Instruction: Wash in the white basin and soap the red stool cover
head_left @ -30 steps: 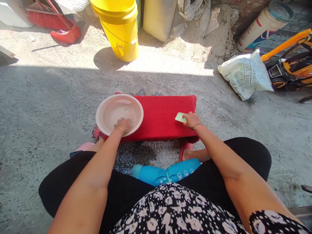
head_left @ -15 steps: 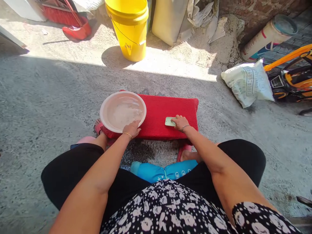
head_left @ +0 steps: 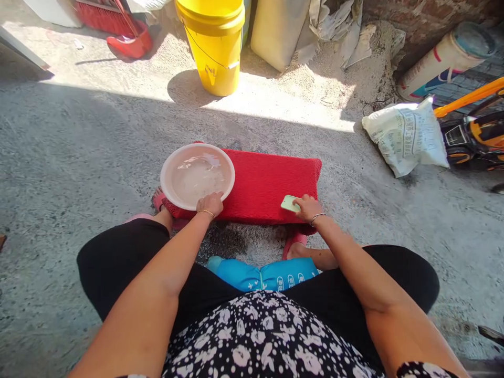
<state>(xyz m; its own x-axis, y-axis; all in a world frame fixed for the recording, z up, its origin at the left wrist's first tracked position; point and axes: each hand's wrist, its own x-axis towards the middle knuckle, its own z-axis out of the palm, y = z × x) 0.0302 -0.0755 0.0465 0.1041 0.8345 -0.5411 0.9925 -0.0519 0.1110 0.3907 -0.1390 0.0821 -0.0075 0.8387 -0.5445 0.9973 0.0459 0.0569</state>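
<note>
My left hand (head_left: 210,203) is closed on the near right rim of a pale pink basin (head_left: 167,195). Rippling water (head_left: 199,181) fills part of the basin, which rests at the left end of a low bench covered in red cloth (head_left: 271,176). Toward the bench's right end, my right hand (head_left: 309,208) grips a pale green scrubbing brush (head_left: 290,203) by its right end. Its flat back, with a small hole near the left end, faces up. The brush lies against the cloth; its underside is hidden.
A yellow bucket (head_left: 214,58) stands beyond the bench. A red dustpan (head_left: 132,44) lies back left. Right of the bench are a white printed sack (head_left: 407,134) and an orange-and-black machine (head_left: 472,134). A blue roll-shaped thing (head_left: 260,274) sits near my lap.
My right hand has drawn the brush right and slightly toward me along the red cloth. My left hand's fingers have curled more round the basin rim. The water's reflections have shifted.
</note>
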